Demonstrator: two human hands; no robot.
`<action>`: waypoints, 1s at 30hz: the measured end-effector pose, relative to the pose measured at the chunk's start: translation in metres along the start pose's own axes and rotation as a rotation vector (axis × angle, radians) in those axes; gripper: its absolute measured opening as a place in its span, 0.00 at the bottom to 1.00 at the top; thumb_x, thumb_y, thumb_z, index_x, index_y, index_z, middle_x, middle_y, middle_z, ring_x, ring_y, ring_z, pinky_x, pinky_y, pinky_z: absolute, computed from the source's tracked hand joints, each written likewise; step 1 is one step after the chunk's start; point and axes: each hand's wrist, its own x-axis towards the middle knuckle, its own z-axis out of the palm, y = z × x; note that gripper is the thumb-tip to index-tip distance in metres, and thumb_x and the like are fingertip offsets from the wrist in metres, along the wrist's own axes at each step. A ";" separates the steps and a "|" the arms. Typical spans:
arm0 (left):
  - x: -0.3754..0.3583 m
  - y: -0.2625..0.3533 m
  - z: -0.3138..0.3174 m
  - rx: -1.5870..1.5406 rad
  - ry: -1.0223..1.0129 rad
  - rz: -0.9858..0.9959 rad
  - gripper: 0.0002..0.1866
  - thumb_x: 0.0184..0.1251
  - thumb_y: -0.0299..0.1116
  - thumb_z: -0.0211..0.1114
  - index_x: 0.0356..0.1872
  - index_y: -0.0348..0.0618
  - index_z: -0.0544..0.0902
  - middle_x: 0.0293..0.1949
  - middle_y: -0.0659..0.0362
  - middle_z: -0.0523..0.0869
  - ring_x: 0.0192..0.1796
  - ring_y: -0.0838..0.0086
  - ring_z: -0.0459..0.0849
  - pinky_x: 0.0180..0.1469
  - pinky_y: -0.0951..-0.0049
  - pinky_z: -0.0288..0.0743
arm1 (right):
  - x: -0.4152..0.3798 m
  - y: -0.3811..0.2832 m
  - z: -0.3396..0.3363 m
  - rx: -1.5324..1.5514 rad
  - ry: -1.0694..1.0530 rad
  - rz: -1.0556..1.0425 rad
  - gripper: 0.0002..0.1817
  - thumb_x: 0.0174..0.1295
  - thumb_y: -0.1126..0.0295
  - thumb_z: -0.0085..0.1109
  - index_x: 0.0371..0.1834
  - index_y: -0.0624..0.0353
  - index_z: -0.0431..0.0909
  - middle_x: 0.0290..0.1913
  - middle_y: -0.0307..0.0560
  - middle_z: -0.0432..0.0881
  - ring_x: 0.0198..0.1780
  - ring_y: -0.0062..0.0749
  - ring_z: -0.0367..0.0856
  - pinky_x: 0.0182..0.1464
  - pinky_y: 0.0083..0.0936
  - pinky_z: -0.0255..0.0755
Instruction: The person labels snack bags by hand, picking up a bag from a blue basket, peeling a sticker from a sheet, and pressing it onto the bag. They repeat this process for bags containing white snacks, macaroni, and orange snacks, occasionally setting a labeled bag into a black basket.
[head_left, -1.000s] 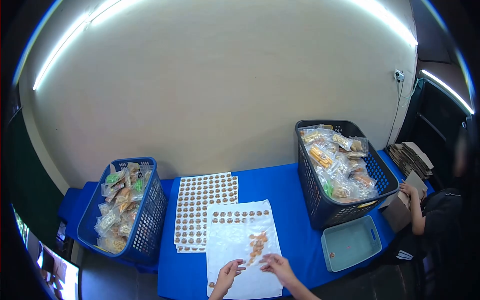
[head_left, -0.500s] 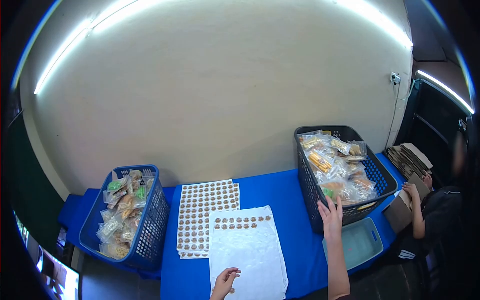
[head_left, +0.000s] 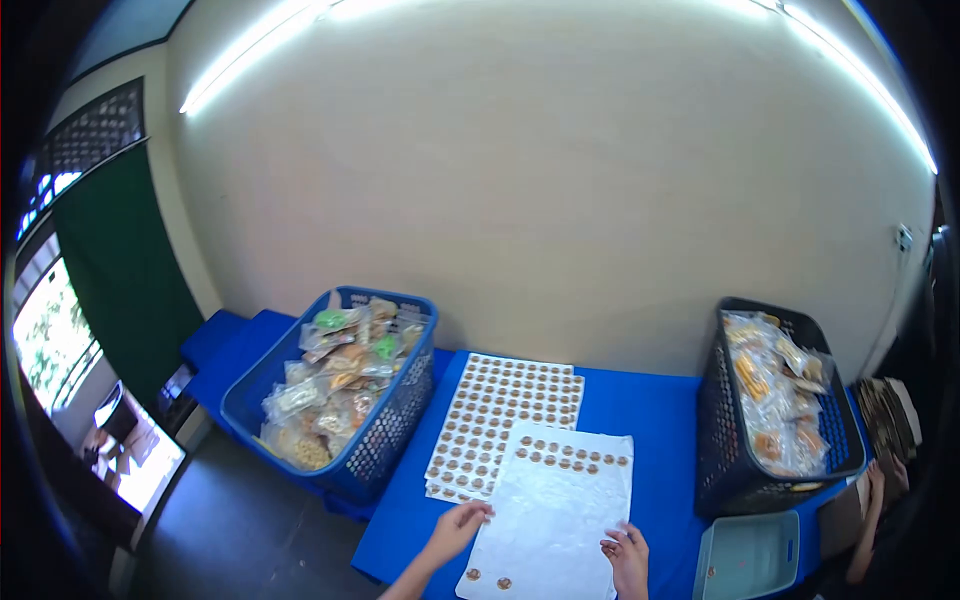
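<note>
A white sticker sheet [head_left: 555, 510] lies on the blue-covered table, with round brown stickers in rows near its top and a couple near its bottom left. At the sheet's left edge is my left hand [head_left: 458, 533], thumb and fingertips pinched together; whatever is between them is too small to make out. My right hand [head_left: 627, 560] hovers by the sheet's right edge, fingers loosely bent and apart, with nothing visible in them. Partly under this sheet lie fuller sticker sheets [head_left: 505, 405], covered in rows of the same round stickers.
On the left stands a blue basket [head_left: 395, 440] of clear snack packets; a dark basket [head_left: 740, 490] on the right holds more. In front of the dark basket is a pale green tray [head_left: 745, 560]. Another person's hands [head_left: 873, 490] are near stacked cardboard [head_left: 888, 420] at far right.
The view has swung left. My right hand has left the dark basket's front rim and come to the sheet's right edge. My left hand has moved to the sheet's left edge.
</note>
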 end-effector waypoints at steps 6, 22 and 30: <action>0.067 0.094 -0.113 0.392 0.221 0.283 0.07 0.60 0.27 0.53 0.38 0.39 0.76 0.33 0.61 0.80 0.35 0.81 0.76 0.40 0.80 0.70 | 0.022 0.033 -0.024 0.069 -0.245 0.044 0.33 0.58 0.69 0.53 0.63 0.64 0.49 0.57 0.65 0.64 0.43 0.40 0.74 0.43 0.23 0.69; 0.149 -0.028 -0.417 1.552 0.292 -0.839 0.32 0.50 0.53 0.59 0.56 0.47 0.71 0.67 0.51 0.47 0.69 0.53 0.41 0.65 0.48 0.40 | 0.006 0.053 0.015 -0.074 -0.022 -0.013 0.19 0.60 0.71 0.51 0.52 0.70 0.65 0.42 0.55 0.75 0.35 0.30 0.74 0.35 0.19 0.69; 0.154 -0.054 -0.448 1.141 0.250 -0.975 0.39 0.46 0.56 0.59 0.61 0.51 0.64 0.69 0.54 0.38 0.70 0.59 0.40 0.64 0.43 0.32 | -0.004 0.063 0.066 -0.384 -0.025 -0.184 0.16 0.60 0.68 0.51 0.48 0.64 0.71 0.38 0.47 0.78 0.32 0.23 0.74 0.38 0.19 0.70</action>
